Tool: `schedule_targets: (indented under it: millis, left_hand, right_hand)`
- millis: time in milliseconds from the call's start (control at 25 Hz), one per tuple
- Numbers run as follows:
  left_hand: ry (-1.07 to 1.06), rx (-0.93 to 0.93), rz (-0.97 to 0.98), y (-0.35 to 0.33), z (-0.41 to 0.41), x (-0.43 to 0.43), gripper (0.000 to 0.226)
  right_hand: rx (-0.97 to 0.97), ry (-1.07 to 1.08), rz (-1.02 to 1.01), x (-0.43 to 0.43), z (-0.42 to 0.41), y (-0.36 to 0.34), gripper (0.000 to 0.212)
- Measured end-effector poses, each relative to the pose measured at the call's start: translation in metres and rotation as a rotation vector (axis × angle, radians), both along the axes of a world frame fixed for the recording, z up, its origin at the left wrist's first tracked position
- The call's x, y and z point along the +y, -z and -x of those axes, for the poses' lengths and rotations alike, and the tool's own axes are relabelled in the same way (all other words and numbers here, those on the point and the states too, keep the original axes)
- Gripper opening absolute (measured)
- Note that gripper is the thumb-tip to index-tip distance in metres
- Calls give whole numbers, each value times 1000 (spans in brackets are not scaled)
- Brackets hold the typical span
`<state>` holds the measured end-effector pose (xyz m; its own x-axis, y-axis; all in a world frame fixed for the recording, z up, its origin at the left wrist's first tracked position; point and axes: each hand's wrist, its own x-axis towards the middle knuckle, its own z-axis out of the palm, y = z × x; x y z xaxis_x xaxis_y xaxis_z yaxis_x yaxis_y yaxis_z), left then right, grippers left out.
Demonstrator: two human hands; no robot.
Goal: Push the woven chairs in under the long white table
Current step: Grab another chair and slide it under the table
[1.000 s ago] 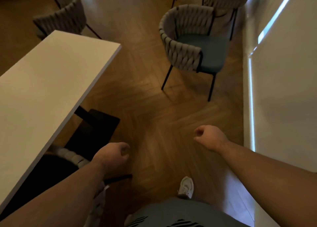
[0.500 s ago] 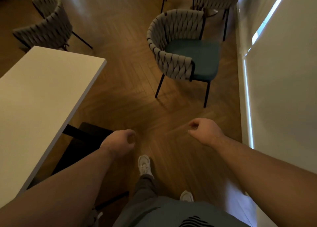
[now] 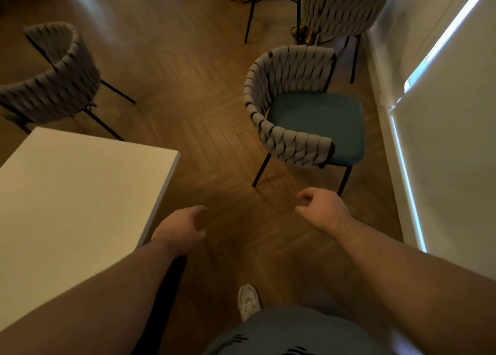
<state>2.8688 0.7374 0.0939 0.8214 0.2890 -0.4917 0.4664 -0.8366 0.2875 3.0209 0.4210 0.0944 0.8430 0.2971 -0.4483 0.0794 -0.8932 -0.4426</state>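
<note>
While both arms extend forward above the herringbone wood floor (image 3: pixel 214 129), neither hand contacts any object.

Left hand (image 3: pixel 180 228): fingers loosely curled, holding nothing. It hangs just beside the right-hand edge of the long white table (image 3: pixel 80 193), near that table's far corner.

Right hand (image 3: pixel 326 209): fingers loosely curled, thumb and forefinger apart, holding nothing. It hangs just short of the near legs of the teal-seated woven chair (image 3: pixel 290 145).

Chair positions:
- The teal-seated woven chair stands apart from the table, to the right of its far corner. Its curved back is turned toward the table and its open seat front faces the pale wall (image 3: pixel 456 167).
- A second woven chair (image 3: pixel 61 75) stands past the table's far end, on the left. Its seat is hidden behind its back.
- A third woven chair (image 3: pixel 341 8) stands farther off, close to the wall, behind the teal-seated one.

One white shoe (image 3: pixel 248 301) rests on the floor between the two forearms.
</note>
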Motion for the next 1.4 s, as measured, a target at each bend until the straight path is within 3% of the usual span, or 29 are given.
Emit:
schedule_targets:
  millis: [280, 640, 880, 1120, 1400]
  left_hand:
    - [47, 42, -22, 8, -130, 61, 70]
    - [28, 101, 3, 7, -293, 122, 71]
    - [240, 78, 7, 16, -430, 167, 68]
    - [563, 146, -73, 15, -585, 209, 67]
    - [756, 151, -90, 14, -711, 172, 68]
  right_hand:
    - [44, 35, -23, 69, -109, 14, 41]
    - [117, -92, 64, 122, -272, 19, 37]
    - [178, 9, 36, 170, -351, 30, 47]
    - [225, 276, -4, 213, -409, 33, 53]
    - [315, 390, 12, 192, -446, 44, 56]
